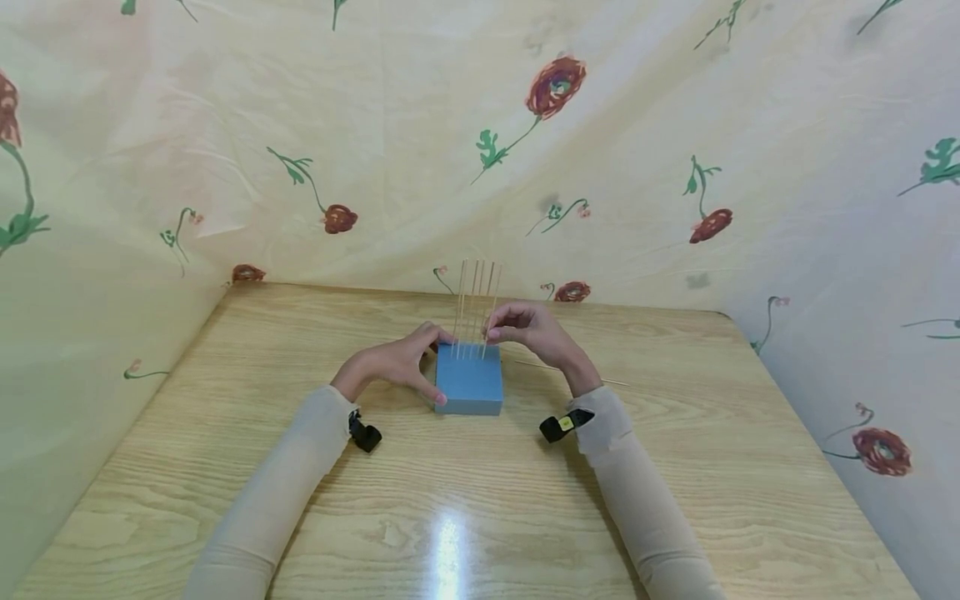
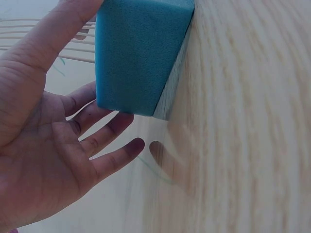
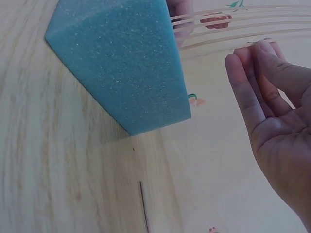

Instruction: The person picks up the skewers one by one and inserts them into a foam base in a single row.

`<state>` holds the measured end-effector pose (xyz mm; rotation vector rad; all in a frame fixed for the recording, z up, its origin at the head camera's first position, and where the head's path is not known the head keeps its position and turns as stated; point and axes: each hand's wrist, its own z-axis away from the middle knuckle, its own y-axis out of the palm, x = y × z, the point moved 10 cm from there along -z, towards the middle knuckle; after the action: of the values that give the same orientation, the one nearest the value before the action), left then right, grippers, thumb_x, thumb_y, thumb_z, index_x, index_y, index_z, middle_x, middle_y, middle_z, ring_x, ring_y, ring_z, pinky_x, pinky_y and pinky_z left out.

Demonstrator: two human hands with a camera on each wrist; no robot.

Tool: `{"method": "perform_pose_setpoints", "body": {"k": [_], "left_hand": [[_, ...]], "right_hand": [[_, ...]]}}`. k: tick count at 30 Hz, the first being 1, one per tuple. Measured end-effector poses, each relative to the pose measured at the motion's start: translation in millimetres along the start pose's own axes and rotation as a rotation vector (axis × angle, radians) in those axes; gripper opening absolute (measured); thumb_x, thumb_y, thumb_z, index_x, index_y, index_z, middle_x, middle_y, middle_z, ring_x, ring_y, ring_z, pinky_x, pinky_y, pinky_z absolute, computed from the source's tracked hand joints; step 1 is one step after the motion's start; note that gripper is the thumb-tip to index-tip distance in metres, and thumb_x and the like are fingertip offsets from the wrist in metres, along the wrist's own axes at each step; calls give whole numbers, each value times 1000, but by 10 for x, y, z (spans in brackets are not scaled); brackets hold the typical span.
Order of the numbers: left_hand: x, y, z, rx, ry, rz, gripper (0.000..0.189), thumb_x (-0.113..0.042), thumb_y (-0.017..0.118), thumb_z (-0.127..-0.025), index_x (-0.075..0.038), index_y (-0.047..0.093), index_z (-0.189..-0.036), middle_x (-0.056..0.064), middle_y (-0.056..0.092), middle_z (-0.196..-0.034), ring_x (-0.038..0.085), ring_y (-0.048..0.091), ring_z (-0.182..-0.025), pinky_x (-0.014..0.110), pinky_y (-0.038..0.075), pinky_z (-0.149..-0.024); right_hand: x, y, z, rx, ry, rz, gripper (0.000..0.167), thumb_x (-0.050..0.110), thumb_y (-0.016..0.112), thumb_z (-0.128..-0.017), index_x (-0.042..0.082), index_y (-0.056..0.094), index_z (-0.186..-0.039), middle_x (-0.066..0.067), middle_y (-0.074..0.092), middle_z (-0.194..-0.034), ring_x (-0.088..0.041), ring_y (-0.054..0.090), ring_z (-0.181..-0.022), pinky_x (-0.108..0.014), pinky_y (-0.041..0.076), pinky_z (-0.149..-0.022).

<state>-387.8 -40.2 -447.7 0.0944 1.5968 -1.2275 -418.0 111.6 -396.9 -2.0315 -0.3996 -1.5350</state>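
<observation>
A blue foam block (image 1: 469, 385) sits on the table with several thin wooden sticks (image 1: 459, 307) standing in a row along its far part. My left hand (image 1: 401, 362) spans the block's left side, thumb at the near corner and fingers toward the far edge. In the left wrist view, that hand's thumb and some fingers meet the foam (image 2: 141, 58), while the little finger stays off it. My right hand (image 1: 536, 332) pinches the rightmost stick (image 1: 496, 292) between thumb and fingertips, above the block. The right wrist view shows this pinch close to the foam (image 3: 121, 63).
A loose thin stick (image 1: 615, 382) lies on the wooden table (image 1: 420, 492) to the right, partly hidden under the right wrist. Flower-patterned cloth (image 1: 420, 125) hangs behind the table and along both sides. Each wrist wears a black strapped device (image 1: 365, 433).
</observation>
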Motion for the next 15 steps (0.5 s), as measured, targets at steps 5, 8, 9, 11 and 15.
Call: {"method": "perform_pose_setpoints", "body": {"k": [5,8,9,11,15], "left_hand": [[-1,1,5,-1,-1,-3,92,-34,90,-79,-5,36,-148,17,32,-148,34,38,-138,51,34,-118],[-5,1,10,-3,2,-3,91,-33,90,-80,-5,36,-148,17,33,-148,34,38,-137,51,34,-117],[-7,0,10,-4,3,-3,91,-33,90,-80,-5,36,-148,17,33,-148,34,38,-137,51,34,-117],[-11,0,9,-5,5,-5,91,-33,89,-80,-5,36,-148,17,33,-148,34,39,-137,51,34,-117],[-17,0,11,0,2,-5,92,-34,89,-80,-6,36,-149,17,31,-149,34,38,-139,51,34,-118]], "right_hand": [[12,-26,17,22,34,50,15,4,69,-97,-8,69,-105,-3,72,-99,-18,70,-91,-49,58,-91],[61,-53,34,33,41,98,19,7,69,-97,-9,70,-108,-2,72,-100,-17,69,-92,-46,58,-91],[82,-63,38,37,43,114,20,8,69,-97,-9,70,-108,-3,72,-101,-17,69,-91,-45,58,-90],[122,-89,48,47,43,139,21,8,69,-97,-10,70,-109,-5,73,-103,-17,69,-92,-40,59,-89],[192,-147,82,72,71,198,18,6,69,-97,-8,72,-108,-14,72,-107,-26,70,-94,-44,59,-89]]}}
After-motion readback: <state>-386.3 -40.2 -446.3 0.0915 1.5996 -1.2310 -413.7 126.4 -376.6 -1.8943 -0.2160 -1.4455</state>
